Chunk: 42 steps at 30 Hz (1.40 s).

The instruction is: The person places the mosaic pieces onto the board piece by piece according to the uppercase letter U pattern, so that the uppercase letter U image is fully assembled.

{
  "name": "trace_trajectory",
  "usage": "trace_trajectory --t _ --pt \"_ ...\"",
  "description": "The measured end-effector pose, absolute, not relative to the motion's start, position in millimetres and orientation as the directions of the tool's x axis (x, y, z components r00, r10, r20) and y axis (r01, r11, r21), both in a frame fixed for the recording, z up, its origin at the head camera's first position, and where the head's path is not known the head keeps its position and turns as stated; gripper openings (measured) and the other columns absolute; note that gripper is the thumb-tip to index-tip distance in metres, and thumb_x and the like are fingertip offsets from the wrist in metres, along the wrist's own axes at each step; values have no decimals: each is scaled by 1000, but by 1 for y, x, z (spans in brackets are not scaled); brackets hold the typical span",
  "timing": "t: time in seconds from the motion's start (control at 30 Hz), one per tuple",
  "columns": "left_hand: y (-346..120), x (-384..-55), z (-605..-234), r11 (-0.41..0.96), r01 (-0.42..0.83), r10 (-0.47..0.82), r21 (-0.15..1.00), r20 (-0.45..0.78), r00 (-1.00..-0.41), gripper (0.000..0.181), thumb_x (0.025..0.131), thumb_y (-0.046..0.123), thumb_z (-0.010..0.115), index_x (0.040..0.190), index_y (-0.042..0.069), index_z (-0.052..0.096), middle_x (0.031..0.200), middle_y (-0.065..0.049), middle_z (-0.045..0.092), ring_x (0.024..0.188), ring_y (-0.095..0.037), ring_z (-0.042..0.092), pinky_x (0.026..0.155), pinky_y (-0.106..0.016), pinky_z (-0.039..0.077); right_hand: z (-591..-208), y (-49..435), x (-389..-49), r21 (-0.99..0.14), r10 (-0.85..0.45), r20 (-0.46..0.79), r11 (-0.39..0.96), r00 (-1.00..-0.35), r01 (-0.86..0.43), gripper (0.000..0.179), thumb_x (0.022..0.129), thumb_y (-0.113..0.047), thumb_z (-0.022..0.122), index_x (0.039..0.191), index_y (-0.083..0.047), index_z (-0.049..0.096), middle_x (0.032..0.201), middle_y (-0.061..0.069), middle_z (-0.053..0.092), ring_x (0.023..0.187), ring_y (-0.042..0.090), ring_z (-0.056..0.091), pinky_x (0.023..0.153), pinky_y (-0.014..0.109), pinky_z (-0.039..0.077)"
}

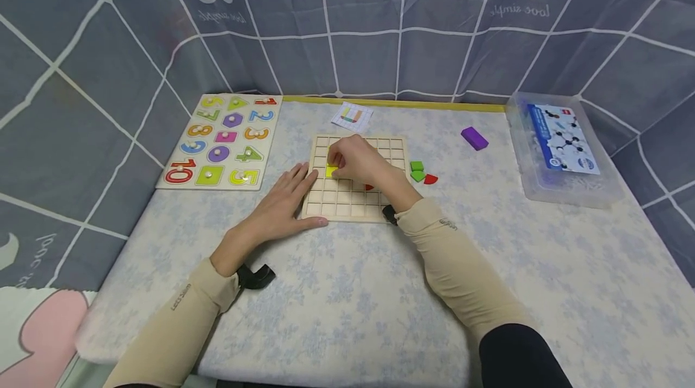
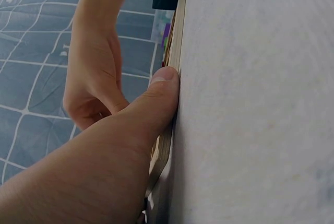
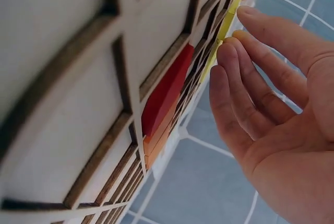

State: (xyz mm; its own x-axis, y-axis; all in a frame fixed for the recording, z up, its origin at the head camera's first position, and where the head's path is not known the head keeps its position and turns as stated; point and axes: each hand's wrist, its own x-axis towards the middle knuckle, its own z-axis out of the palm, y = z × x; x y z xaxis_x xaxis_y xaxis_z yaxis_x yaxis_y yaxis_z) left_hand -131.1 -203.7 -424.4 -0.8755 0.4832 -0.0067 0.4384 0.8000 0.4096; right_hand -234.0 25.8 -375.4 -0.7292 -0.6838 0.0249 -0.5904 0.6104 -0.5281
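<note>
A wooden grid board lies on the patterned cloth. My left hand rests at its left front corner, fingers outstretched along the left side, thumb along the front edge. Over the board's left part, my right hand has its thumb and fingertips at a yellow block, which it appears to pinch. In the right wrist view, yellow pieces sit in the grid under the fingertips. A red piece and an orange piece also lie in the board. My right hand partly hides them in the head view.
Green blocks and a red quarter-round block lie right of the board. Behind it is a pattern card. A number puzzle stands left, a purple block and a clear plastic box right.
</note>
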Motion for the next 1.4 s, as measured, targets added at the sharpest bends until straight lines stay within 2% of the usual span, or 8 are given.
trace_trajectory --t 0.17,0.37,0.5,0.77,1.07,1.2,1.4 --pt "-202 -132 -424 795 445 488 412 0 -873 108 95 61 70 170 9 14 178 -18 4 165 -34 1 135 -51 4 -376 28 -233 -547 -655 39 618 -754 -565 19 89 -6 85 106 -3 78 102 10 76 94 21 71 86 30 61" --pt "-204 -131 -423 800 435 478 413 1 -879 108 94 59 73 171 10 14 178 -17 4 166 -33 1 135 -51 4 -375 23 -232 -563 -661 56 598 -748 -571 18 90 -4 84 106 0 78 103 12 77 95 23 73 87 30 61" --pt "-203 -131 -425 801 430 475 417 -4 -880 108 94 58 73 171 10 14 178 -16 4 166 -32 0 135 -51 3 -374 31 -232 -571 -646 62 603 -761 -558 15 93 -7 82 106 -1 78 102 11 76 94 22 73 86 30 61" --pt "-201 -130 -425 800 426 471 423 0 -882 109 93 59 73 171 9 15 178 -17 5 165 -34 1 135 -52 4 -361 87 -236 -631 -542 73 625 -837 -460 16 94 -9 80 107 0 78 99 13 77 93 26 72 88 38 61" --pt "-201 -131 -423 795 441 479 416 15 -878 109 92 57 75 170 7 17 177 -20 7 165 -37 4 135 -53 6 -364 167 -239 -602 -428 28 714 -903 -358 20 95 -13 79 111 -1 78 102 15 77 97 30 72 87 47 59" --pt "-199 -131 -423 797 431 474 424 4 -880 110 92 56 76 170 7 16 177 -19 7 165 -36 3 135 -52 5 -372 186 -238 -597 -405 -44 743 -913 -301 25 95 -15 80 116 -1 77 107 17 77 101 32 72 87 49 59" --pt "-200 -130 -422 805 424 471 414 -11 -882 110 92 57 75 170 8 15 177 -18 6 165 -35 2 135 -52 5 -382 194 -239 -595 -423 -84 748 -902 -295 30 96 -13 79 123 0 75 114 20 75 108 35 71 94 50 59"
